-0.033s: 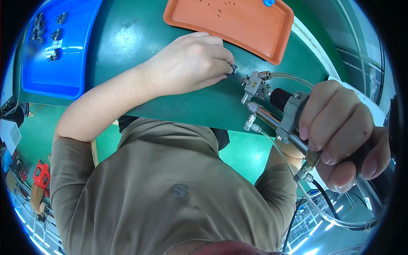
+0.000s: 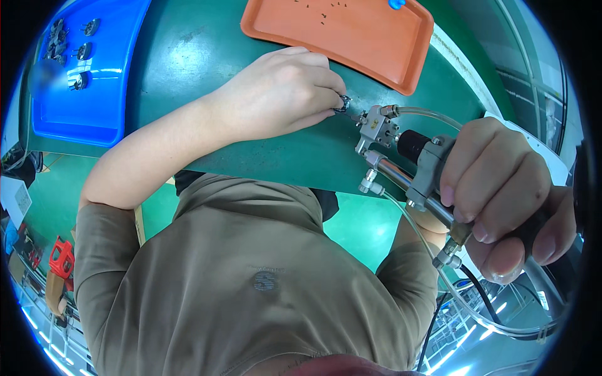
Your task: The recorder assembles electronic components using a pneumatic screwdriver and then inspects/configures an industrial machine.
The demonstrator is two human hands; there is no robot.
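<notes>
Thumb and fingers of my left hand (image 2: 285, 94) are pinched on a small dark round part (image 2: 342, 104), just above the green bench (image 2: 188, 56). Most of that part is hidden by the fingertips. My right hand (image 2: 498, 188) is wrapped round a metal dispensing valve (image 2: 378, 125) with a dark knob and hose fittings. The tip of the valve points left, close to the part; whether they touch I cannot tell. A clear hose (image 2: 433, 114) curves from the valve head back toward my right hand.
An orange tray (image 2: 351, 34) with several tiny dark pieces and a blue item (image 2: 396, 4) lies beyond my left hand. At the far left, a blue tray (image 2: 78, 122) holds several dark round parts (image 2: 82, 51). Another thin tube (image 2: 417, 229) hangs below the valve.
</notes>
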